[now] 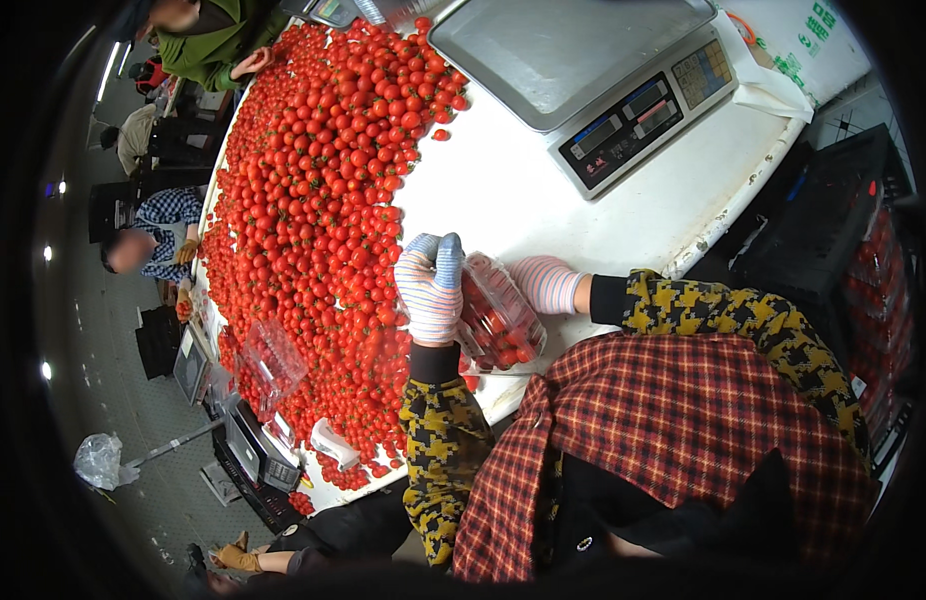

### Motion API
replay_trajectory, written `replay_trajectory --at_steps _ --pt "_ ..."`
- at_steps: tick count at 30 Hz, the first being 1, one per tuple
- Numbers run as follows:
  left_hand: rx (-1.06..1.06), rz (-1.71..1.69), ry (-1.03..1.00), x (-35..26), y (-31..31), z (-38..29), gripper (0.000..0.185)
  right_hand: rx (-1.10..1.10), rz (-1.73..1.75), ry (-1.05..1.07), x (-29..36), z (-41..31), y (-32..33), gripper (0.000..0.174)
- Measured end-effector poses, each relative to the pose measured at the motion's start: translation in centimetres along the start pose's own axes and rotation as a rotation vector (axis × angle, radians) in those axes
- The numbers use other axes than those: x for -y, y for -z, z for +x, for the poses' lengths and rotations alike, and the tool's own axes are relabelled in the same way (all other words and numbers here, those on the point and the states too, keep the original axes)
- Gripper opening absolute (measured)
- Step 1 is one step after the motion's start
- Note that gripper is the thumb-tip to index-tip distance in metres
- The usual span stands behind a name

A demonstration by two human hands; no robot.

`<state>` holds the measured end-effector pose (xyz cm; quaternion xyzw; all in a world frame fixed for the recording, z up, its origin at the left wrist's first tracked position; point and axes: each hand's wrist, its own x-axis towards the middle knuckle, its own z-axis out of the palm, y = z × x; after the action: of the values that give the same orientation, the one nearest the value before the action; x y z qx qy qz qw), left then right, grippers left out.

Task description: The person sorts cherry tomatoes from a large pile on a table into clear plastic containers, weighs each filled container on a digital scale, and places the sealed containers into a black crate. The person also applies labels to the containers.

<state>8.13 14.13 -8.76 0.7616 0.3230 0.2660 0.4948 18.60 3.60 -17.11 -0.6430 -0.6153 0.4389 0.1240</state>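
A clear plastic clamshell box (500, 319) with cherry tomatoes inside lies tilted between my hands, near the table's edge. My left hand (433, 285), in a striped knit glove, is curled at the box's left side, above the tomato pile; whether it grips the box or a tomato cannot be told. My right hand (549, 283), in a similar striped glove, is at the box's right side, its fingertips hidden behind the plastic. A large heap of red cherry tomatoes (320, 180) covers the table's left part.
A digital scale (620, 127) with a metal pan (568, 52) stands on the white table (493, 195). Another clear box (272, 364) lies on the heap. Black crates (808, 210) and stacked tomato boxes (875, 300) are at right. Several people are around the table's far sides.
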Motion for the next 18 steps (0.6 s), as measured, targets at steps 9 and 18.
replay_trajectory --at_steps 9,18 --pt "-0.133 0.392 -0.119 1.7 0.1 -0.3 0.017 -0.116 0.799 -0.134 3.4 -3.5 2.4 0.107" --pt "-0.120 -0.338 0.532 7.1 6.0 -8.7 0.059 -0.411 1.458 -0.107 0.7 -1.5 -1.3 0.088"
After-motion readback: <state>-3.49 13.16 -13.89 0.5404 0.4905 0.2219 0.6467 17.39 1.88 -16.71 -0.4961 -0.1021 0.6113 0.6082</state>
